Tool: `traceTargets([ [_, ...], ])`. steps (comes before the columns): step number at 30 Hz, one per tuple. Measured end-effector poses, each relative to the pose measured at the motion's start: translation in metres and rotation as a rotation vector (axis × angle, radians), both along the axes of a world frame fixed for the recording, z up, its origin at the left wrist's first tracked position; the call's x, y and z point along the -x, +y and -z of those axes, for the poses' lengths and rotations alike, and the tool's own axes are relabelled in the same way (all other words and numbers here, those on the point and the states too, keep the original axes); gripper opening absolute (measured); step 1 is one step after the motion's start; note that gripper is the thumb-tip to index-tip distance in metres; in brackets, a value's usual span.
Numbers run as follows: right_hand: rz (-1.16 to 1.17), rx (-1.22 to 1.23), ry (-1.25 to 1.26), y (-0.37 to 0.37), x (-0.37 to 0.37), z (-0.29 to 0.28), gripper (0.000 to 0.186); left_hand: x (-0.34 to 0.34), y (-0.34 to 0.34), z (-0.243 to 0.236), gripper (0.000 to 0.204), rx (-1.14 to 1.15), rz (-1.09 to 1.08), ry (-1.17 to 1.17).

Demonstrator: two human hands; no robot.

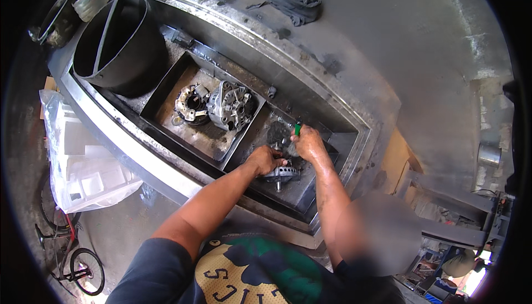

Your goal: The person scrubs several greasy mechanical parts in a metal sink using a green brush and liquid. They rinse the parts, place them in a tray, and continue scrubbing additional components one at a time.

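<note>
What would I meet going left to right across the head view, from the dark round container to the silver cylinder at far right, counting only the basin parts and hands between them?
Dark round container, ring-shaped part, silver housing, left hand, right hand, silver cylinder.

This is a mechanical repair workshop: a long, grimy steel basin (124,135) contains a silver, round, perforated metal machine part (282,172) at the left grip (269,160). Beyond that grip, leftward, a shallow rectangular metal tray (202,144) bears a silver, vented machine housing (228,107); farther left stands a wide, round black bucket (147,68). A crumpled dark-grey cloth rag (293,4) lies well beyond the grip.
</note>
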State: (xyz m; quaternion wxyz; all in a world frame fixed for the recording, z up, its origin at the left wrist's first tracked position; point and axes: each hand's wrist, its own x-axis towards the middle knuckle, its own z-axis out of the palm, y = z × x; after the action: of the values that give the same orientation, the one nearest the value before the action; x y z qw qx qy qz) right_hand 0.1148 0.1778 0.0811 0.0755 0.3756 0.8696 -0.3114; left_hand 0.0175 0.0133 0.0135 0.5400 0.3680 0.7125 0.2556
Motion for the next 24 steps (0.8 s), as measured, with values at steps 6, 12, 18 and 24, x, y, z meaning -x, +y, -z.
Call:
traceTargets([
  [6, -0.065, 0.044, -0.061, 0.007, -0.051, 0.076, 0.019, -0.003, 0.002, -0.003, 0.068, -0.008, 0.031, -0.003],
  [12, 0.102, -0.08, 0.018, 0.008, -0.018, 0.024, 0.024, 0.004, 0.004, -0.002, 0.073, 0.0, -0.021, -0.036],
  [18, -0.151, -0.016, -0.156, 0.01, -0.006, 0.002, 0.021, -0.006, 0.008, -0.002, 0.077, -0.024, 0.027, 0.146],
  [24, -0.16, -0.12, -0.097, -0.009, -0.024, 0.039, 0.017, -0.005, 0.007, -0.016, 0.107, 0.065, -0.083, 0.132],
])
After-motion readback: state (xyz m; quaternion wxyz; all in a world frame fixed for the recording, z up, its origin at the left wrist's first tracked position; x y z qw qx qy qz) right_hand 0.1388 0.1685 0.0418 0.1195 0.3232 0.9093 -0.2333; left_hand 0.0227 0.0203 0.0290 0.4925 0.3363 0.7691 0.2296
